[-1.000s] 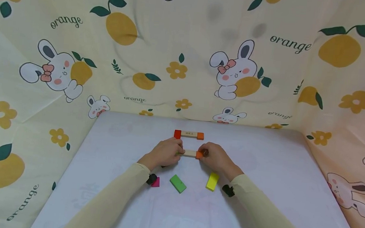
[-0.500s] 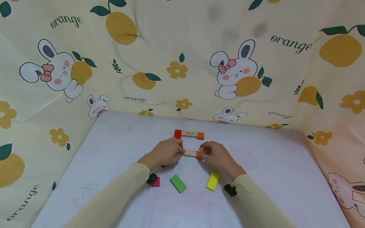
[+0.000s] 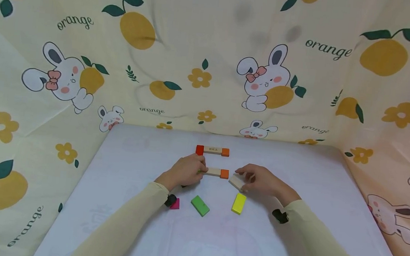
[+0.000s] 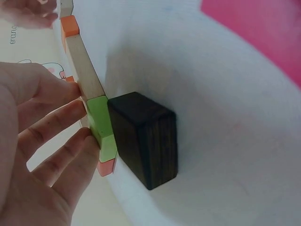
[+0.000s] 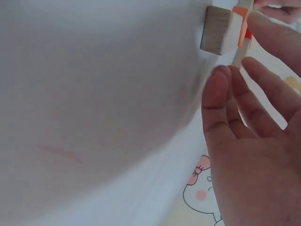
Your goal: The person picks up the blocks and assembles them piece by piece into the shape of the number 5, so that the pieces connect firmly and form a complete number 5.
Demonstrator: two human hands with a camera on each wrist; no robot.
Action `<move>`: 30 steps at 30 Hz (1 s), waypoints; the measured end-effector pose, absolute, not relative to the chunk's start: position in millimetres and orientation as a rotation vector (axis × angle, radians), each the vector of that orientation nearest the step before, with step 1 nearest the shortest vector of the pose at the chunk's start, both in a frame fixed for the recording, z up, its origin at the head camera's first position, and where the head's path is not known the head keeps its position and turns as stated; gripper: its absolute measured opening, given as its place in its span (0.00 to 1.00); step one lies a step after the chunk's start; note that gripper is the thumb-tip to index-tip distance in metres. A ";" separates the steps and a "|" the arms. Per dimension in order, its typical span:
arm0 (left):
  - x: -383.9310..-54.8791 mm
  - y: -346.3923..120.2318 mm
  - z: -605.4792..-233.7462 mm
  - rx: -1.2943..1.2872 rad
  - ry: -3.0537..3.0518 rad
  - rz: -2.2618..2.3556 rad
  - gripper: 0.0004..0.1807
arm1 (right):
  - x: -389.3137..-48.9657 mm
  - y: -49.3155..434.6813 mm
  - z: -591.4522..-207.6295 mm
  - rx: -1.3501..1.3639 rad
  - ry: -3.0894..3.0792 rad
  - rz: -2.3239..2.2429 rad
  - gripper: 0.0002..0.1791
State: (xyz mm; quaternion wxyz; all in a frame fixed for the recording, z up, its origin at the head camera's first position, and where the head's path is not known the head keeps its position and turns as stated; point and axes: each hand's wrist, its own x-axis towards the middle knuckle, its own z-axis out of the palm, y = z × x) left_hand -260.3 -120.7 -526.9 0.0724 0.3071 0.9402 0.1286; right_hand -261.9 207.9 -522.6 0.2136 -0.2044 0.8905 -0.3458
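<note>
Wooden block [image 3: 237, 182] beside right grip [image 3: 264, 181]

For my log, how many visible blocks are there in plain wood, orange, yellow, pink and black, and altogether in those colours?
Plain wood blocks: 3
Orange blocks: 2
Yellow block: 1
Pink block: 1
Black block: 1
Total in those colours: 8

head: green block [image 4: 100, 114] mostly hidden by left fingers [image 3: 201, 168] | lettering [image 3: 213, 150] illegibly small | left wrist: pink block [image 4: 265, 27] cropped
</note>
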 end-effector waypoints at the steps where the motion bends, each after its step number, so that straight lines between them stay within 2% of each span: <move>1: -260.4 -120.9 -527.1 0.922 2.826 0.386 0.16 | -261.1 208.8 -523.5 -0.579 2.462 -0.948 0.32; 15: -258.5 -120.6 -524.0 0.901 2.817 0.402 0.16 | -259.1 202.2 -524.0 -0.640 2.449 -0.808 0.37; 30: -258.4 -118.7 -520.5 0.906 2.811 0.403 0.15 | -249.0 198.7 -530.5 -0.633 2.509 -0.827 0.30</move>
